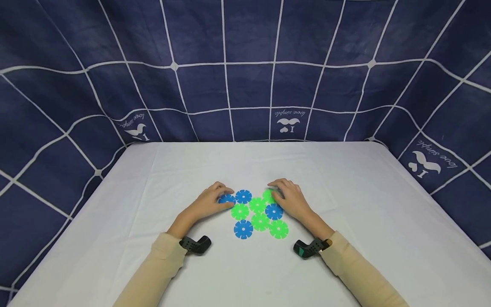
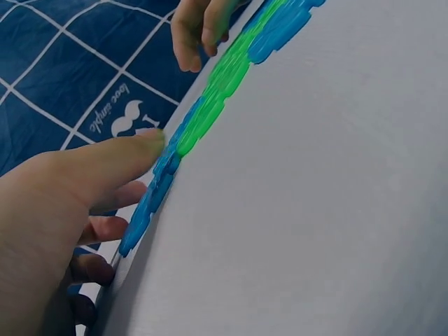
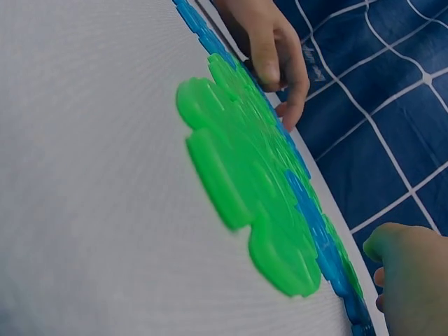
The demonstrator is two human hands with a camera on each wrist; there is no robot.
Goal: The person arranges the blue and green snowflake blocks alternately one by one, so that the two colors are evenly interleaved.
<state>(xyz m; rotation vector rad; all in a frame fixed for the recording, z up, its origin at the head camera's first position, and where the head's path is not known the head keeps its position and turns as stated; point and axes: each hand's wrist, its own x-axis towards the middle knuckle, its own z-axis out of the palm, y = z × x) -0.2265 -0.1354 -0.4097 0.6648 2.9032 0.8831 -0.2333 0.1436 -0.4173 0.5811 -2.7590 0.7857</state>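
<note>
Hands rest at either end of a flat cluster of slotted plastic discs on the white tablecloth [image 1: 345, 238], near the table's middle.

Left hand [image 1: 209, 201]: fingers curled over the far-left blue disc [image 1: 227, 198], covering part of it. Left wrist view shows the thumb tip at the disc's edge and the fingers tucked beyond it; whether they pinch or only press, cannot tell.

Right hand [image 1: 289, 198]: fingers bent over the far-right green disc [image 1: 268, 195], mostly hidden beneath them. Grip cannot be confirmed.

Between the hands lie a blue disc [image 1: 243, 196], green ones [image 1: 240, 211] and others, edges touching.

Wrist views see the discs edge-on and blurred; slots are not resolvable. Sleeves are cut off at the frame bottom.
</note>
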